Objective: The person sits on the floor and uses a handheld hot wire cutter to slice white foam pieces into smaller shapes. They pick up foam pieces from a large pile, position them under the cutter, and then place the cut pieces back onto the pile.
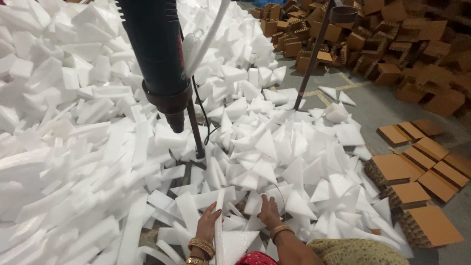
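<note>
Foam strip (pixel 219 221), long and white, is standing on edge at the bottom of the view, the left hand (pixel 208 225) closing its fingers around it. The right hand (pixel 269 212) is lying flat, fingers spread, on foam triangles (pixel 274 162) just beside it, gripping nothing. Cut triangles are already covering much of the floor (pixel 382 105); a large heap of uncut foam blocks (pixel 59 98) is remaining on the left. A black heat tool (pixel 158 54) is hanging above. Bare floor is lying open to the right, before the brown cardboard pieces (pixel 422 167).
</note>
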